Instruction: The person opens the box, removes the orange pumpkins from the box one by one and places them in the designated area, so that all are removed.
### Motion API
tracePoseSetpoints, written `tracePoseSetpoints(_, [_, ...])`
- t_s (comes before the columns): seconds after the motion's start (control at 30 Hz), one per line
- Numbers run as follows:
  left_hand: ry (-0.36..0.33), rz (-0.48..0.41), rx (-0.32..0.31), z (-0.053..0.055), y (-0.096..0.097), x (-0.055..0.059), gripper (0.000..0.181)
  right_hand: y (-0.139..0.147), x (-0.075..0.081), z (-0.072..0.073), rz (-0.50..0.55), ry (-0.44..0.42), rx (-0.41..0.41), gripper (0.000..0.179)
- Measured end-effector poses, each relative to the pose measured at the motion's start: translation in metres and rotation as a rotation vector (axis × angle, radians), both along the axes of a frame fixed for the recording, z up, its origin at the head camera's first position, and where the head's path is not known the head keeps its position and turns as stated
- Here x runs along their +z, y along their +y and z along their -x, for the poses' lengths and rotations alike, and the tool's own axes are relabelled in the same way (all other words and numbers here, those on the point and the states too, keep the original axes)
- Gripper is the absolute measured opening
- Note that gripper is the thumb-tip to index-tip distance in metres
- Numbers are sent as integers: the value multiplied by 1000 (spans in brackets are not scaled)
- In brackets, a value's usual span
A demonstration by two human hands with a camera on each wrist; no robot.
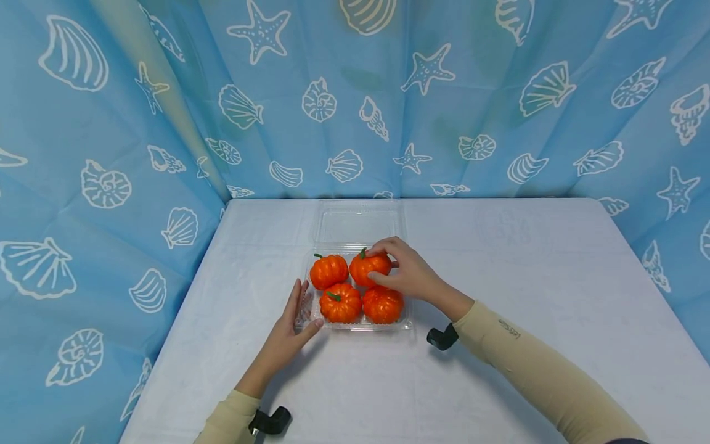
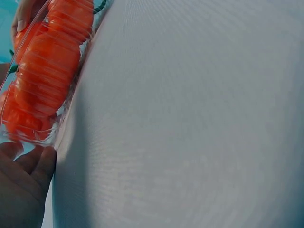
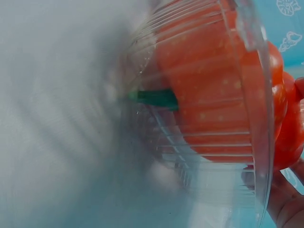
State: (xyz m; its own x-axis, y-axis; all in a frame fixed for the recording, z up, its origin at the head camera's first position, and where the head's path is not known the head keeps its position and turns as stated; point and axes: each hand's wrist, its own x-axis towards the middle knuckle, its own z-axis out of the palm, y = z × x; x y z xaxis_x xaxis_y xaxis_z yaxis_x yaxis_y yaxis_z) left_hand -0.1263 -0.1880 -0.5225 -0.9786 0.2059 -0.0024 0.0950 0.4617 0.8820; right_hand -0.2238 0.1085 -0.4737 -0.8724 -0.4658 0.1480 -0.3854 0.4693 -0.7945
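Note:
Several small orange toy pumpkins sit in a clear plastic clamshell box [image 1: 368, 327]. My right hand [image 1: 413, 271] grips the back right pumpkin [image 1: 366, 267] between its fingers and thumb. To its left is the back left pumpkin [image 1: 330, 272]. In front lie the front left pumpkin [image 1: 341, 305], green stem up, and the front right pumpkin [image 1: 384, 306]. In the right wrist view one pumpkin's green stem [image 3: 156, 98] points down inside the box. My left hand [image 1: 288, 336] rests at the box's left side, fingers extended; in the left wrist view the fingertips meet the box's edge.
The box's clear lid [image 1: 359, 223] lies folded back towards the curtain. A white cloth covers the table [image 1: 527, 277]. A blue curtain [image 1: 366, 80] with shell and starfish prints hangs behind it and along its sides. Black wrist devices [image 1: 442, 338] are worn on both arms.

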Motion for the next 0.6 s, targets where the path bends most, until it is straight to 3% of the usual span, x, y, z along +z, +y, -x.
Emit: tracePoseSetpoints(0.6, [-1,-15,0,-1,0,1,98,16,0,-5,92,32,-59,36])
